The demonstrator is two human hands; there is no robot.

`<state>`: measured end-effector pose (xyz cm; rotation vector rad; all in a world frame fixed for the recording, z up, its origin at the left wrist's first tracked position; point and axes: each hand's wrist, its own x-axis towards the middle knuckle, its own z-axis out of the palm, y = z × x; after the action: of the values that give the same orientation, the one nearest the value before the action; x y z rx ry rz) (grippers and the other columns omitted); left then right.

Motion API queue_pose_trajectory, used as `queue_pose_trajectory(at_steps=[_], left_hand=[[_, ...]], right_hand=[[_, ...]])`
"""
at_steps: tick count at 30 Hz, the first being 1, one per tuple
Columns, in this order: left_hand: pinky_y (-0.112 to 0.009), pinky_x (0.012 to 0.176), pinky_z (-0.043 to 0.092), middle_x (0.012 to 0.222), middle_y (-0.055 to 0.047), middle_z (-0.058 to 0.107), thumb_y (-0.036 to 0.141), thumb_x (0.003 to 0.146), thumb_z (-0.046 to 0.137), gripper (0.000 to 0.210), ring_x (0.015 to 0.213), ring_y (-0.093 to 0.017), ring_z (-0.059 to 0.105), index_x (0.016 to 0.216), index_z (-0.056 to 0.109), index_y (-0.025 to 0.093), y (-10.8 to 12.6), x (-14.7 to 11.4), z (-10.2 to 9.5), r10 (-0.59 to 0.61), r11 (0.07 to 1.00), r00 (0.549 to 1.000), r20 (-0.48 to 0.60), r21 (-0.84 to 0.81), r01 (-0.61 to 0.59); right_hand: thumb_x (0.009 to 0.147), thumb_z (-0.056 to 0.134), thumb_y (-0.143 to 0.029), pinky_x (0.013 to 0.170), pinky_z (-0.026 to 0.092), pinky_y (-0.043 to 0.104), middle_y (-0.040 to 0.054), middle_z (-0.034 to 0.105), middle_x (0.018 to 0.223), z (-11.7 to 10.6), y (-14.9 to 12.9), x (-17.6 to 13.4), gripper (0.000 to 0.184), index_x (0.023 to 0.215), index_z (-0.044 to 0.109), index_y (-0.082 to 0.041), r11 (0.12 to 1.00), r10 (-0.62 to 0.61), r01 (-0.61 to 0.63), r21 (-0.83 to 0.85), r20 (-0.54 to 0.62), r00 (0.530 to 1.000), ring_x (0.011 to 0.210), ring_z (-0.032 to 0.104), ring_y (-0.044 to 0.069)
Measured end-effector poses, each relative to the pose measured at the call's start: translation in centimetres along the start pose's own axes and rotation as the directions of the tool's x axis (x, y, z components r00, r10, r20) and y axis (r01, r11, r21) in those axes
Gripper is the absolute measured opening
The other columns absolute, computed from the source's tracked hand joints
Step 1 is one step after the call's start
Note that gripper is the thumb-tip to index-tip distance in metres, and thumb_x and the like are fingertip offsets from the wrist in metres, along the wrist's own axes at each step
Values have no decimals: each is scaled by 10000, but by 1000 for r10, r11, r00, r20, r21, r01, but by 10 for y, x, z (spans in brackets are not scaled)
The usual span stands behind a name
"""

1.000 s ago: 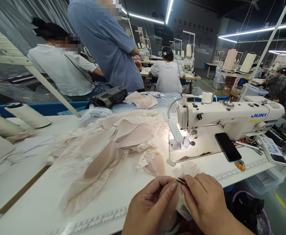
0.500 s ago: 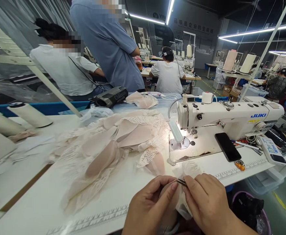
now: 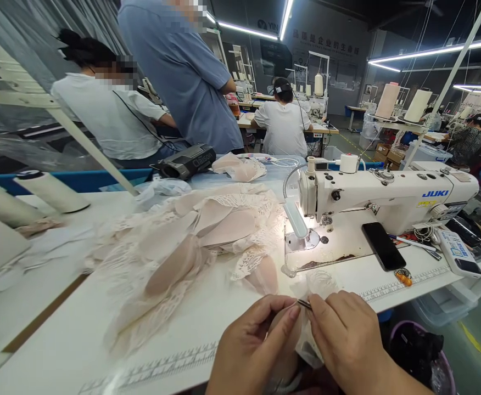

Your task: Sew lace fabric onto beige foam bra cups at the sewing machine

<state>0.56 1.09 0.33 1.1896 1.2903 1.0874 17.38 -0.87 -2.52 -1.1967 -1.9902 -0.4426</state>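
My left hand point(image 3: 257, 343) is closed, thumb and fingers pinching the edge of a pale pink bra cup point(image 3: 293, 323) at the table's front edge. Close against it, my right hand point(image 3: 345, 334) is closed around a small dark two-pronged tool point(image 3: 305, 304); snips or tweezers, I cannot tell which. Its tips meet the fabric edge at my left fingertips, and its handle is hidden in my palm. White lace point(image 3: 322, 282) spreads on the table just beyond my hands. A pile of pale lace bra pieces point(image 3: 219, 225) lies to the left.
A white JUKI sewing machine point(image 3: 372, 192) stands at the right, its lamp point(image 3: 295, 219) lit. A black phone point(image 3: 384, 247) lies on its bed. Thread cones point(image 3: 53, 192) lie at left. A ruler strip point(image 3: 174, 365) runs along the front edge. Several people sit or stand beyond.
The two prongs of the tool in my right hand have come closer together. Both hands stay in nearly the same place, still holding the bra cup and the tool.
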Motion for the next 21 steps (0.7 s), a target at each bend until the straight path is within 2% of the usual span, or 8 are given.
queue_pose_trajectory(at_steps=[5, 9, 12, 14, 15, 17, 19, 21], left_hand=[[-247, 706, 541, 746, -14, 781, 447, 766, 836, 217, 760, -229, 673, 765, 798, 233, -1, 1, -1, 3, 1000, 1000, 8, 6, -3], [-254, 700, 554, 731, -21, 780, 485, 753, 851, 262, 751, -235, 679, 751, 802, 227, -3, 3, -3, -9, 1000, 1000, 10, -5, 9], [-240, 658, 542, 705, -17, 768, 517, 745, 859, 299, 703, -215, 664, 739, 798, 224, -4, 4, -2, -37, 999, 999, 14, -27, 37], [-231, 643, 532, 709, -20, 766, 530, 747, 858, 318, 691, -205, 657, 738, 793, 218, -4, 3, -2, -46, 998, 998, 33, -47, 47], [-228, 641, 529, 714, -21, 766, 535, 748, 857, 326, 693, -203, 656, 740, 791, 216, -4, 3, -3, -47, 997, 998, 43, -56, 49], [-223, 646, 524, 727, -21, 761, 548, 750, 856, 341, 711, -203, 651, 750, 789, 213, -3, 4, -5, -35, 997, 999, 33, -65, 37], [-218, 671, 525, 745, -18, 749, 557, 746, 862, 353, 747, -205, 646, 761, 784, 213, -3, 6, -10, -13, 998, 1000, -6, -62, 12], [-215, 672, 517, 751, -16, 733, 574, 753, 856, 369, 749, -200, 629, 769, 779, 214, -2, 9, -14, -7, 999, 1000, -10, -49, 6]], right_hand=[[1071, 470, -129, 603, 368, 361, 39, 640, 742, 2, -1, 0, 251, 1250, 645, -109, 998, -42, 45, -50, 46, 998, 653, 561, 207], [1090, 414, -145, 600, 393, 349, 27, 639, 731, -2, 3, 3, 260, 1181, 658, -140, 999, -28, 26, 25, 84, 996, 635, 570, 200], [1090, 486, -229, 658, 467, 324, 43, 718, 865, -6, 8, 6, 198, 1209, 635, -177, 960, 110, -141, 243, 135, 985, 719, 644, 199], [1047, 593, -293, 689, 497, 302, 45, 751, 971, -7, 13, 7, 226, 1252, 620, -201, 883, 199, -282, 376, 244, 949, 765, 671, 191], [1021, 621, -290, 670, 486, 287, 29, 747, 951, -6, 16, 7, 198, 1202, 635, -213, 846, 215, -334, 416, 307, 927, 746, 661, 182], [974, 612, -231, 601, 417, 266, -16, 679, 798, -4, 23, 4, 25, 965, 635, -227, 803, 231, -405, 437, 398, 888, 660, 590, 161], [942, 569, -174, 571, 348, 265, -35, 584, 691, -2, 32, 0, 164, 789, 546, -227, 799, 264, -447, 402, 433, 862, 615, 522, 153], [951, 575, -182, 582, 341, 269, -30, 585, 699, -3, 40, -3, 196, 767, 526, -224, 806, 268, -463, 369, 470, 841, 626, 521, 154]])
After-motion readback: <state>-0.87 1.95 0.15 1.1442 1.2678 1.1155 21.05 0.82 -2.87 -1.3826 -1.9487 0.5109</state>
